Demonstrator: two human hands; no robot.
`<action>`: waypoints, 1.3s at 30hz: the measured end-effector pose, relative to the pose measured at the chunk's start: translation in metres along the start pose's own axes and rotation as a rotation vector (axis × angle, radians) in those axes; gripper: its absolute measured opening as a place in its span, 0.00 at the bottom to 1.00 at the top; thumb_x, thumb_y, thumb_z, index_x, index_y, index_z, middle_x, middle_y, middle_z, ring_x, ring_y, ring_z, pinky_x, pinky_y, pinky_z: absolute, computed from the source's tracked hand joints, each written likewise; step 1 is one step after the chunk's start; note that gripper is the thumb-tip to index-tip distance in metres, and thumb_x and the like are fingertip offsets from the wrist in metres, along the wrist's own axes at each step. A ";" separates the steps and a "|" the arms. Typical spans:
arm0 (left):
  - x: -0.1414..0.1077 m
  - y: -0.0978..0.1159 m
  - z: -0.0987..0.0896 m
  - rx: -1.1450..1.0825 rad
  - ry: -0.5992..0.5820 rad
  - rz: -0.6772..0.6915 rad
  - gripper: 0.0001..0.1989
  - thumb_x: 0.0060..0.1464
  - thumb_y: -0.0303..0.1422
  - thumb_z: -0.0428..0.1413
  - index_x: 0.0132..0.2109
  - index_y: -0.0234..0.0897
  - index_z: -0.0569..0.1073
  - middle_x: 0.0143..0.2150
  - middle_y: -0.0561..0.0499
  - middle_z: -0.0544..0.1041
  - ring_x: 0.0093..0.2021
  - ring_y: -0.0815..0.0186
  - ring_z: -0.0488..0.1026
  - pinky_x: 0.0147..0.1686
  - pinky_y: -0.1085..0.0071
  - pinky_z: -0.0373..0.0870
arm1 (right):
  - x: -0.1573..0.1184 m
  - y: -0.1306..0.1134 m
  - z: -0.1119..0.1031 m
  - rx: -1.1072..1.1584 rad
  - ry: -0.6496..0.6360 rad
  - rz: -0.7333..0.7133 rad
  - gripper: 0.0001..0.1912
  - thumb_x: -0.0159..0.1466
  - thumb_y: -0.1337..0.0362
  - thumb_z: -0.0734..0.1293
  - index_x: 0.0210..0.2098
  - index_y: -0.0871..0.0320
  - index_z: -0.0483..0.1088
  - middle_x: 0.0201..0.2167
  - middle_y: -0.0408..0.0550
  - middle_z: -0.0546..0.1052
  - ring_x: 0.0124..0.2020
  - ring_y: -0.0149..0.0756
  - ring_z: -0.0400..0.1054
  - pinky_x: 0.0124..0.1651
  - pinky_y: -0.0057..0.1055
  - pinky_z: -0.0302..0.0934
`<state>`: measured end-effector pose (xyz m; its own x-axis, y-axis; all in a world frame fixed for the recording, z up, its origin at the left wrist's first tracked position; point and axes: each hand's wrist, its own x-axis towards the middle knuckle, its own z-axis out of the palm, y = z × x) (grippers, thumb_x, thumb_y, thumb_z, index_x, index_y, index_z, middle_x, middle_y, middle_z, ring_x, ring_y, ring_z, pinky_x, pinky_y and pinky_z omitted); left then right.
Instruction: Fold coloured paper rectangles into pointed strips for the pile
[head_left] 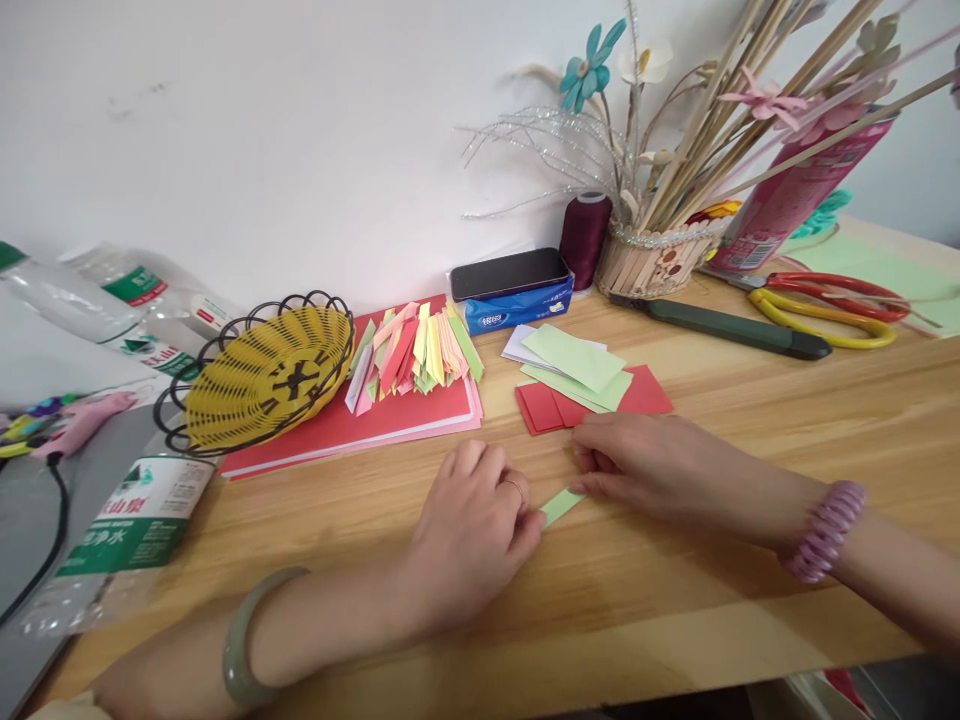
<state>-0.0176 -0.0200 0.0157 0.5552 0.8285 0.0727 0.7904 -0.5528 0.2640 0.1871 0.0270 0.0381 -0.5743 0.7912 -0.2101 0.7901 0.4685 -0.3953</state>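
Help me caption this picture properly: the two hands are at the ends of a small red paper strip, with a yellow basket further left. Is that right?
Not quite: the head view shows that the paper strip is light green, not red. The left hand and right hand are at its ends, and the yellow basket is further left.

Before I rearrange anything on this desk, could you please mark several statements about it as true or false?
1. The left hand and right hand are at opposite ends of a green paper strip. True.
2. The phone lies on red paper. False: the phone lies on the blue packet.
3. The purple bracelet is on the left wrist. False: the purple bracelet is on the right wrist.
4. The dark red thread spool stands upright. True.
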 end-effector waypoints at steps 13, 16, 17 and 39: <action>-0.003 -0.005 0.007 0.321 0.113 0.344 0.15 0.64 0.31 0.46 0.57 0.43 0.64 0.42 0.48 0.70 0.41 0.62 0.64 0.37 0.66 0.60 | -0.013 0.006 0.019 0.000 0.201 0.076 0.08 0.63 0.63 0.59 0.28 0.56 0.63 0.28 0.44 0.72 0.28 0.35 0.66 0.27 0.30 0.54; -0.003 -0.006 0.007 0.315 0.105 0.350 0.17 0.63 0.30 0.47 0.58 0.43 0.63 0.43 0.47 0.70 0.41 0.62 0.64 0.37 0.66 0.60 | -0.017 0.013 0.022 0.020 0.254 0.076 0.10 0.65 0.60 0.57 0.31 0.56 0.65 0.28 0.45 0.73 0.27 0.36 0.67 0.28 0.32 0.58; -0.003 -0.006 0.007 0.306 0.098 0.351 0.17 0.63 0.30 0.48 0.58 0.43 0.63 0.43 0.47 0.70 0.41 0.62 0.64 0.38 0.66 0.60 | -0.019 0.014 0.023 0.034 0.275 0.065 0.10 0.66 0.60 0.56 0.32 0.56 0.65 0.30 0.45 0.74 0.29 0.36 0.68 0.30 0.33 0.61; -0.038 0.016 -0.001 0.632 0.192 0.468 0.18 0.57 0.24 0.42 0.47 0.22 0.74 0.51 0.37 0.73 0.52 0.55 0.69 0.53 0.58 0.59 | -0.055 0.000 0.061 -0.336 0.394 -0.341 0.33 0.65 0.54 0.59 0.65 0.61 0.46 0.62 0.53 0.60 0.62 0.41 0.51 0.61 0.50 0.47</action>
<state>-0.0264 -0.0607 0.0179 0.8557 0.4682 0.2202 0.5163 -0.7442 -0.4238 0.2051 -0.0407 -0.0052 -0.7344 0.6312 0.2496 0.6374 0.7677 -0.0659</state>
